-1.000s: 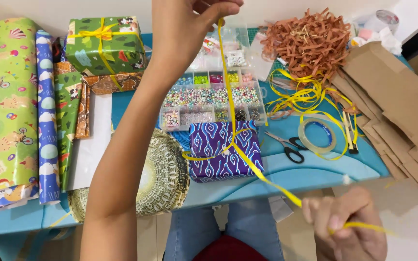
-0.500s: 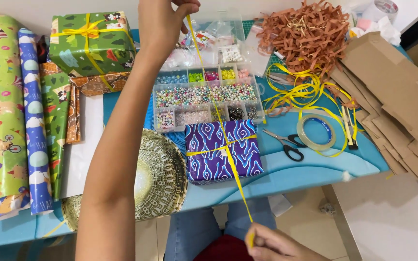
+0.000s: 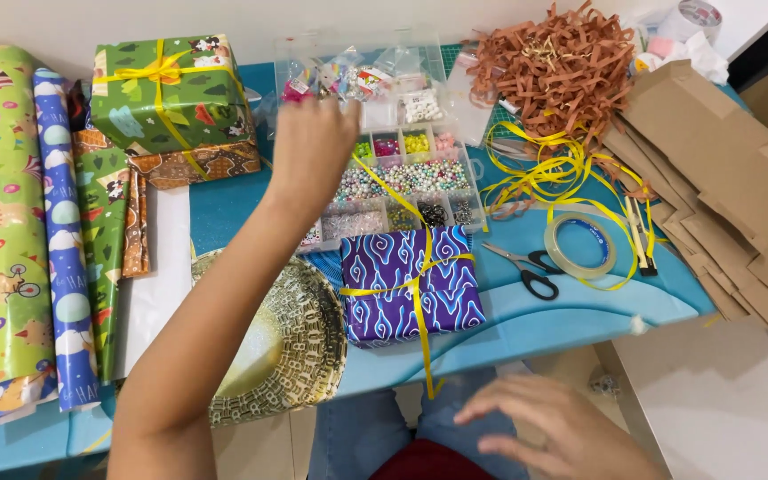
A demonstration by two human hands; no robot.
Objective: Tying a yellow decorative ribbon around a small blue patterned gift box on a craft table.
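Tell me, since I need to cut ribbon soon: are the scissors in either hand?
No: the scissors lie on the blue table beside the tape roll, apart from the left hand and right hand.

Blue table [image 3: 224,209] with wavy front edge. On it, left to right: wrapping-paper rolls [image 3: 11,240]; green gift box [image 3: 171,98] with yellow ribbon; white sheet [image 3: 157,284]; gold plates [image 3: 291,342] overhanging front edge; clear bead organiser [image 3: 402,173]; purple gift [image 3: 411,284] tied with ribbon; scissors [image 3: 526,271]; tape roll [image 3: 580,244]; loose yellow ribbon [image 3: 553,173]; brown paper shreds [image 3: 562,62]; flat cardboard pieces [image 3: 722,187] at right edge.
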